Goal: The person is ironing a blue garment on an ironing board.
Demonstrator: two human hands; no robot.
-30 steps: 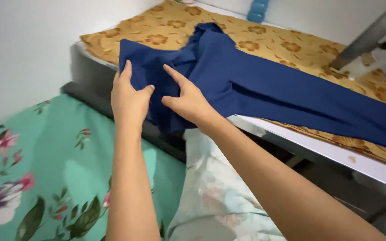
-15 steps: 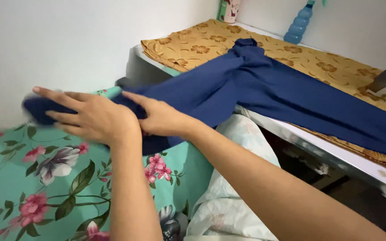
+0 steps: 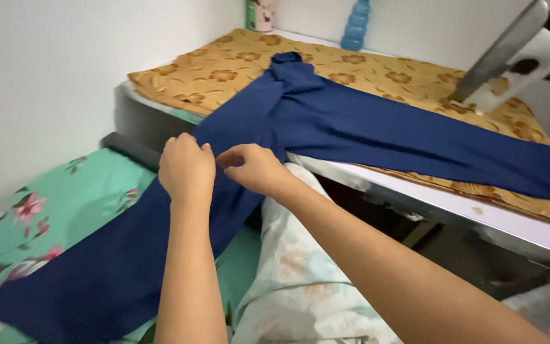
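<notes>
A long navy blue garment (image 3: 351,121) lies across a table covered with a tan floral cloth (image 3: 224,64). One leg of it hangs off the table edge and spreads down over a green floral bedsheet (image 3: 65,197). My left hand (image 3: 187,167) and my right hand (image 3: 254,168) sit close together at the table's edge. Both pinch the blue fabric where it drops off the table.
A clothes iron (image 3: 510,64) stands tilted at the table's far right. A blue bottle (image 3: 355,25) and a patterned cup (image 3: 261,14) stand at the back by the white wall. A pale floral cloth (image 3: 300,280) lies over my lap below the table edge.
The garment's leg, which my hands had swept out to the left, now lies spread down over the bedsheet. Both hands have come back to the table edge and pinch the fabric.
</notes>
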